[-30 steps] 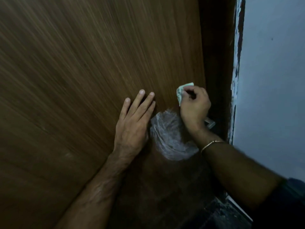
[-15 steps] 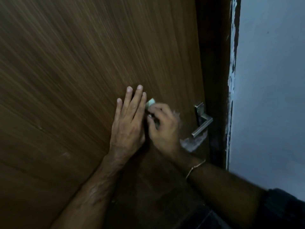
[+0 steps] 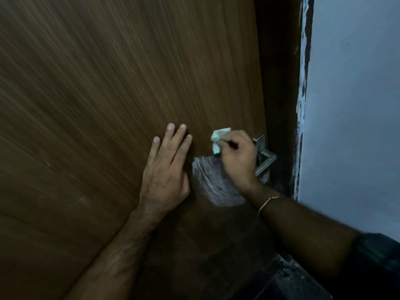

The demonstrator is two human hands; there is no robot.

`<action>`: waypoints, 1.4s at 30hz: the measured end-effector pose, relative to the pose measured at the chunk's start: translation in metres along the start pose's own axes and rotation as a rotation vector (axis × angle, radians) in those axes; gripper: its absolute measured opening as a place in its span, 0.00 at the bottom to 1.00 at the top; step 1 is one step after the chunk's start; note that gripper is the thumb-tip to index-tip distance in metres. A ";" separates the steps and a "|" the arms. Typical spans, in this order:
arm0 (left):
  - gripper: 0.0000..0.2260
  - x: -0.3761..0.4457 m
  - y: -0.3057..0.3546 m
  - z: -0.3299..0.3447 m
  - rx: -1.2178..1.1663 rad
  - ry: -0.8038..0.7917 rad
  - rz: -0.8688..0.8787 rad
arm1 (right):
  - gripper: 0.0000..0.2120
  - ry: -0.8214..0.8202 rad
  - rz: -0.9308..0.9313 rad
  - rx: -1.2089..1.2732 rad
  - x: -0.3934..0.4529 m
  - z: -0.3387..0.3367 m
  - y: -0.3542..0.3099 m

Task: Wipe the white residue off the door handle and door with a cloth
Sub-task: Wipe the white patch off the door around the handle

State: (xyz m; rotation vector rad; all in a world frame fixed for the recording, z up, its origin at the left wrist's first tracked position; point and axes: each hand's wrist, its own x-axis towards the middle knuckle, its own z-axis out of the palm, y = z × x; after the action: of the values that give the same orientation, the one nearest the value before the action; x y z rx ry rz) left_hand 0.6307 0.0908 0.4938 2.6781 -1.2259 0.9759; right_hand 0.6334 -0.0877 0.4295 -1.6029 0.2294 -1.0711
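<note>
- The small, crumpled pale-green cloth (image 3: 219, 140) is soft and light, best kept bunched; the right hand (image 3: 237, 158) pinches it against the brown wood-grain door (image 3: 129, 83).
- The left hand (image 3: 166, 169) lies spread flat on the door.
- The white streaky residue (image 3: 214, 185) sits below the cloth, beside the silver metal lever handle (image 3: 265, 162).

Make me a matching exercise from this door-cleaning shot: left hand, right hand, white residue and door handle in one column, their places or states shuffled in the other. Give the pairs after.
Column one:
1. left hand
2. right hand
3. white residue
4. door handle

Column two:
A. smeared patch on the door below the cloth
B. metal lever near the door's edge, partly hidden by a hand
C. flat on the wood, fingers straight
D. gripping a crumpled pale cloth

Pairs: 1-C, 2-D, 3-A, 4-B
</note>
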 end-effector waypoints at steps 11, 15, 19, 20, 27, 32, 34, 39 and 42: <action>0.35 0.001 0.002 -0.001 0.100 -0.071 0.002 | 0.10 0.186 0.433 0.081 -0.002 -0.005 0.035; 0.35 0.001 0.004 0.000 0.145 -0.092 -0.003 | 0.11 0.113 0.319 0.077 -0.005 0.002 0.017; 0.32 -0.005 0.005 0.004 0.182 -0.119 -0.001 | 0.11 0.064 0.315 0.067 -0.024 0.000 0.017; 0.31 -0.007 0.005 0.005 0.184 -0.122 0.001 | 0.10 0.112 0.382 0.087 -0.016 -0.002 0.018; 0.32 -0.008 0.005 0.008 0.158 -0.118 -0.013 | 0.10 -0.080 0.058 0.058 -0.054 0.022 -0.010; 0.31 -0.009 0.005 0.008 0.156 -0.103 -0.008 | 0.10 0.093 0.227 0.169 -0.038 0.028 -0.020; 0.29 -0.008 0.006 0.009 0.145 -0.091 -0.018 | 0.10 -0.016 0.087 0.163 -0.046 0.033 -0.024; 0.31 -0.010 0.004 0.009 0.171 -0.095 -0.006 | 0.10 0.051 0.298 0.171 -0.042 0.017 -0.001; 0.31 -0.009 0.005 0.009 0.168 -0.084 -0.007 | 0.10 0.115 0.240 0.157 -0.028 0.024 -0.014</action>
State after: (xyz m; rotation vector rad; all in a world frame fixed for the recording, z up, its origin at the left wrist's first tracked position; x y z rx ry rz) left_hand 0.6279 0.0910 0.4804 2.8770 -1.1985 1.0181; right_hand 0.6297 -0.0490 0.4288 -1.3383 0.3946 -0.9706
